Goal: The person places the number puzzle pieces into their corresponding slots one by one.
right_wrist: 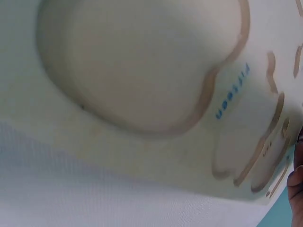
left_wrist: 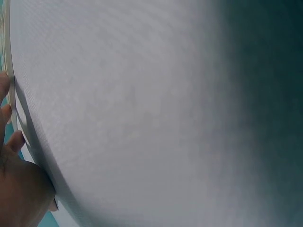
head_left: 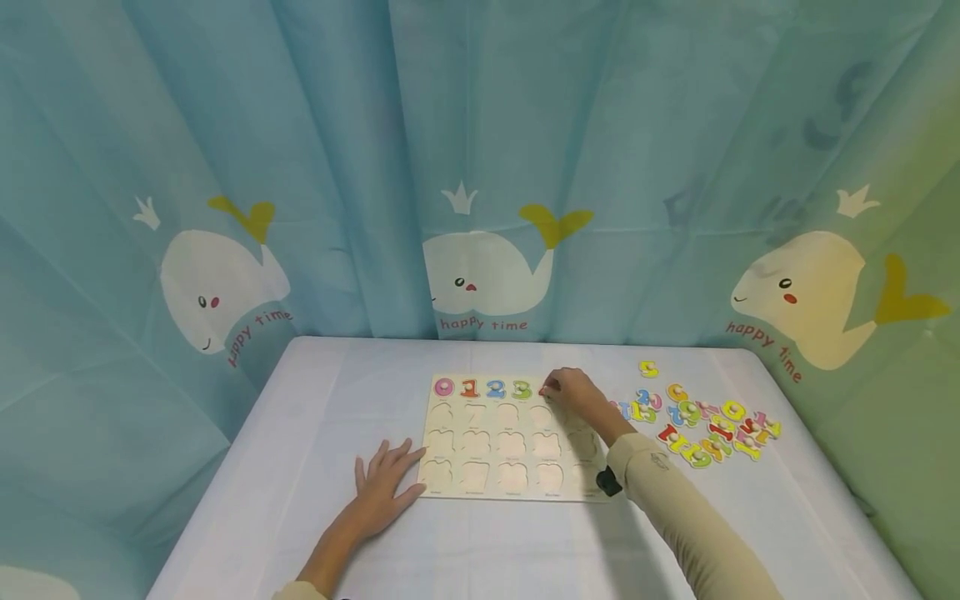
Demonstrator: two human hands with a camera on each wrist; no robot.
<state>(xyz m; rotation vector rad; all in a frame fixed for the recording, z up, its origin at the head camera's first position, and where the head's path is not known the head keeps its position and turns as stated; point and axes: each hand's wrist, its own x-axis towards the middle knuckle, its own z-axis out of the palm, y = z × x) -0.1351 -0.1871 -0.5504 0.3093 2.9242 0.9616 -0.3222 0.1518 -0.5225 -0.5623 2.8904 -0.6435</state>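
A pale wooden number puzzle board [head_left: 491, 418] lies on the table, with several rows of cut-out recesses. Along its top row sit a pink 0 [head_left: 444, 387], a red 1 [head_left: 470, 388], a blue 2 [head_left: 496, 389] and a green 3 [head_left: 522, 389]. My right hand [head_left: 576, 395] pinches a red number piece [head_left: 543, 391] at the top row beside the 3; the fingers hide most of it. My left hand [head_left: 381, 493] lies with fingers spread at the board's left edge, touching it. In the right wrist view, fingertips [right_wrist: 296, 179] show at the far right, beyond a recess labelled "Fifteen".
Right of the board lies a loose cluster of coloured number pieces, including a green 9 [head_left: 687, 412] and a red 1 [head_left: 668, 437]. A yellow 5 [head_left: 648, 369] lies apart behind them. A blue curtain [head_left: 480, 125] with whales hangs behind the white table [head_left: 337, 383].
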